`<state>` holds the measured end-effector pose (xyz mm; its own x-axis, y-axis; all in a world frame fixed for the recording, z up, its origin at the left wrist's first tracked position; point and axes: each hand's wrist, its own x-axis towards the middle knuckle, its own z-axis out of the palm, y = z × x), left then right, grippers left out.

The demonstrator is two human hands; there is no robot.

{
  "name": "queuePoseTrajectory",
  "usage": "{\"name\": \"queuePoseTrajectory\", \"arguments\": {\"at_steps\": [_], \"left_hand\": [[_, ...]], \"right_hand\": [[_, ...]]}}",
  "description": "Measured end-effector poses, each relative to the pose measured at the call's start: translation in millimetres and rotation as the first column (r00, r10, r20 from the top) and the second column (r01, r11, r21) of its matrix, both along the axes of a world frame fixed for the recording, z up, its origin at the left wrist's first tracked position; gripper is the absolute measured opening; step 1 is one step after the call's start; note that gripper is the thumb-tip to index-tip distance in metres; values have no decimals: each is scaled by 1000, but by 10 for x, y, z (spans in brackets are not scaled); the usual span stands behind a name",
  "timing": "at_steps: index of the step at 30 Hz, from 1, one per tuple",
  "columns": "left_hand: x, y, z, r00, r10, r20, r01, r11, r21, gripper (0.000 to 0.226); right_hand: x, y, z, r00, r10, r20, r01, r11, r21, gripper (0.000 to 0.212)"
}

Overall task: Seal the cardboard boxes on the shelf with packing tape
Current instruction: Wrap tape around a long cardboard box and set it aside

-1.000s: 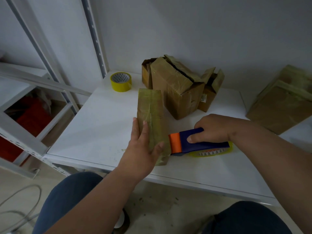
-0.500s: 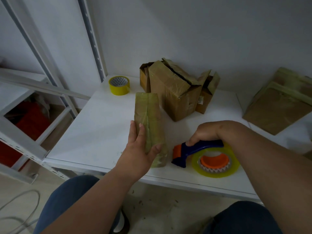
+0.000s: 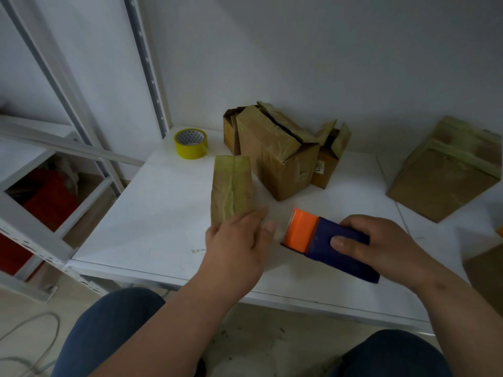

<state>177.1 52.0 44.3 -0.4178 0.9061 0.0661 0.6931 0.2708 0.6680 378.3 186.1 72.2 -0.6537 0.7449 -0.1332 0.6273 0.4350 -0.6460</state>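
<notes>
A narrow cardboard box (image 3: 232, 186) covered in yellowish tape lies on the white shelf (image 3: 152, 213), its long side pointing away from me. My left hand (image 3: 239, 240) rests over its near end with the fingers wrapped on it. My right hand (image 3: 381, 246) grips a blue tape dispenser (image 3: 334, 246) with an orange front, held just right of the box and a little apart from it. Behind stand three brown boxes: a tall one (image 3: 280, 161) with a gaping top seam, a smaller one (image 3: 231, 131) behind it and another (image 3: 329, 159) with open flaps.
A yellow tape roll (image 3: 191, 143) sits at the shelf's back left. A taped flat box (image 3: 446, 170) lies on the right. White shelf uprights (image 3: 147, 63) stand on the left, with red items (image 3: 46, 200) on a lower level. My knees are below the shelf edge.
My right hand lifted and turned the dispenser, so its roll no longer shows and its orange front points toward the box. My left hand stays on the box's near end.
</notes>
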Motion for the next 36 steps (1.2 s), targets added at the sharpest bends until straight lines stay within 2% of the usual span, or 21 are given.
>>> {"name": "queuePoseTrajectory", "arguments": {"at_steps": [2, 4, 7, 9, 14, 18, 25, 29, 33, 36], "left_hand": [[73, 6, 87, 976, -47, 214, 61, 996, -59, 44], [141, 10, 131, 932, -56, 358, 85, 994, -66, 37], [174, 15, 150, 851, 52, 522, -37, 999, -39, 34], [165, 12, 150, 827, 111, 552, -114, 993, -30, 30], [142, 13, 148, 812, 159, 562, -170, 985, -33, 16], [125, 29, 123, 825, 209, 525, -225, 974, -34, 20], [126, 11, 113, 892, 229, 390, -260, 965, 26, 28], [113, -29, 125, 900, 238, 366, -275, 960, 51, 26], [44, -61, 133, 936, 229, 267, -257, 963, 77, 27], [26, -88, 119, 979, 157, 129, -171, 979, 107, 29]], "right_hand": [[31, -78, -63, 1000, 18, -21, -17, 999, 42, 35], [47, -134, -105, 998, 20, -59, -16, 997, 69, 33], [53, -191, -143, 993, 15, -121, -7, 998, 70, 40], [58, -221, -156, 991, 16, -132, -7, 998, 69, 42], [77, -267, -155, 987, 38, -158, -29, 998, 59, 46], [78, -274, -169, 988, 54, -143, -44, 996, 73, 32], [62, -246, -185, 981, 163, -107, -159, 986, 45, 34], [96, -174, -208, 973, 205, -104, -202, 979, 35, 34], [169, -99, -220, 980, 181, -83, -175, 982, 69, 29], [171, -120, -216, 987, 143, -71, -133, 982, 133, 21]]}}
